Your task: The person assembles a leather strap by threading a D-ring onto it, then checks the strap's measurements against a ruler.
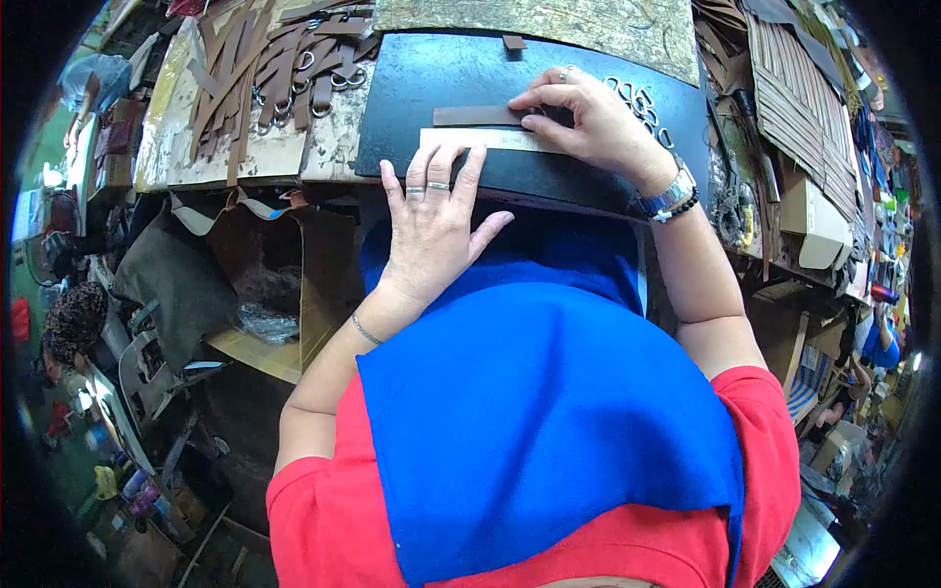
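My left hand (431, 220) lies flat with fingers spread, its fingertips on the lower edge of a pale strip (490, 139) with faint markings. Just above that strip, a short brown leather strap (475, 116) lies parallel to it on the black board (412, 78). The thumb and forefinger of my right hand (578, 118) close on the strap's right end. My fingers partly hide that end, and whether a small ring sits there I cannot make out.
Several metal D-rings (637, 103) lie loose at the board's right. A small brown leather piece (515, 42) rests at its top edge. Leather straps with rings (284, 73) are piled to the left. Striped brown material (799, 108) and a cardboard box (814, 220) stand right.
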Tool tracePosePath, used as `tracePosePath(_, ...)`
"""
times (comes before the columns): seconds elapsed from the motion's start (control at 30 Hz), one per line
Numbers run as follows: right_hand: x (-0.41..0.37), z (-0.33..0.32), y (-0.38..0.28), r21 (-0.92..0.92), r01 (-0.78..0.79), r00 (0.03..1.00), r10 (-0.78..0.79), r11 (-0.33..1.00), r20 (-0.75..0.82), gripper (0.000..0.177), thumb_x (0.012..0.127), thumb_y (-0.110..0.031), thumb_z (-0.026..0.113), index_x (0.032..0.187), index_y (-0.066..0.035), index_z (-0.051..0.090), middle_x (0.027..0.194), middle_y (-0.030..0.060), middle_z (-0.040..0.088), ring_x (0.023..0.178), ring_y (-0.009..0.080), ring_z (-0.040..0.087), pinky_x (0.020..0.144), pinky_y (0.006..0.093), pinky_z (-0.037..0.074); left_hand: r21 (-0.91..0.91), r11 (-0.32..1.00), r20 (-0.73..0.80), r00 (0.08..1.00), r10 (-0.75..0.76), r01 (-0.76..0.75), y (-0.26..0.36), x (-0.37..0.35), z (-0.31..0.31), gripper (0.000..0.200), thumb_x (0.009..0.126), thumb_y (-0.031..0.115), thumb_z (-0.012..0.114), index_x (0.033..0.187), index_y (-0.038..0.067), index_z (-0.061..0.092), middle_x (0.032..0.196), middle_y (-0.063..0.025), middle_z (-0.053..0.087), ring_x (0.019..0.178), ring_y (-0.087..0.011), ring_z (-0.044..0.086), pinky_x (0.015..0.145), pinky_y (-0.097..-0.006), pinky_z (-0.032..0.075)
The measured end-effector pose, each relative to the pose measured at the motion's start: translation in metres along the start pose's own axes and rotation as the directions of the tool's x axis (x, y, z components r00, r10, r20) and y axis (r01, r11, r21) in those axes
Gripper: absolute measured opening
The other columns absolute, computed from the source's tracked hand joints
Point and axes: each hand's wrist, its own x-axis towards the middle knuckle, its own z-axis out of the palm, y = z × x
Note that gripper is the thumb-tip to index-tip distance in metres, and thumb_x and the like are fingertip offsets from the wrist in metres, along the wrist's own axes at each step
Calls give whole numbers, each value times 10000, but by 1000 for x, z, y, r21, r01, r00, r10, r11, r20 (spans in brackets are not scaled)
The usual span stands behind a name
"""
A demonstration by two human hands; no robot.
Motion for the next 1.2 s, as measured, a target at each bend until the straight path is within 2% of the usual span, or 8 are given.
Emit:
tracePosePath(0.57,-2,-1,-2,10,-16,1000,16,1000,15,227,857,-181,716,1064,-94,746,1003,104,667,1008,297,617,909,396,490,13,1000,-6,1000,-5,5,4,5,0,842,821,581,708,1456,96,443,1553,-167,351,1370,-340,345,1122,-594,232)
tracePosePath(0.87,-31,-18,-24,-178,-41,997,28,983,-75,217,827,-211,752,963,-69,660,968,100,655,969,310,617,866,408,501,36,999,-101,995,17,-14,-9,29,-14,613,902,497,650,1395,154,529,1497,-84,432,1317,-304,430,1127,-610,211)
tracePosePath(0.9,-35,-18,-28,-156,-59,994,44,986,-97,205,818,-206,759,921,-65,651,954,94,654,942,307,620,839,409,506,49,997,-185,981,61,-53,-9,41,-18,479,924,375,651,1342,155,571,1381,-60,557,1249,-266,510,1106,-577,286)
tracePosePath(1.0,-42,-15,-29,-151,-62,995,49,987,-89,203,816,-208,761,917,-67,655,938,94,656,922,303,622,821,404,512,-56,987,-97,985,144,-150,-21,73,-11,353,905,269,678,1232,145,634,1195,-43,667,1136,-233,598,1046,-494,390)
tracePosePath(1.03,-42,-13,-28,-154,-38,995,24,987,-94,161,834,-185,742,913,-69,664,922,86,666,913,298,624,815,398,516,-92,973,-193,962,191,-212,-24,82,-9,221,885,195,692,1094,126,668,1021,-43,703,986,-239,664,908,-403,495)
tracePosePath(1.13,-46,-8,-22,-149,-28,992,9,988,-130,109,853,-151,716,914,-71,674,916,81,676,908,298,627,820,397,517,-121,992,-14,999,46,-47,-26,90,-22,167,888,205,696,1021,107,668,966,-72,690,880,-259,681,788,-367,534)
tracePosePath(1.17,-47,-9,-24,-139,-52,992,35,989,-117,72,865,-128,698,906,-71,684,914,77,681,915,296,633,830,396,517,-178,981,-144,988,48,-73,-33,88,-17,151,898,195,692,990,82,653,908,-96,670,786,-268,670,701,-371,542)
tracePosePath(1.2,-48,-9,-23,-111,-54,992,40,992,-123,71,864,-127,698,904,-70,686,916,79,680,920,295,634,834,396,517,-189,982,-100,995,-14,-6,-36,87,-19,153,900,193,690,992,77,650,900,-97,666,780,-269,666,702,-378,539)
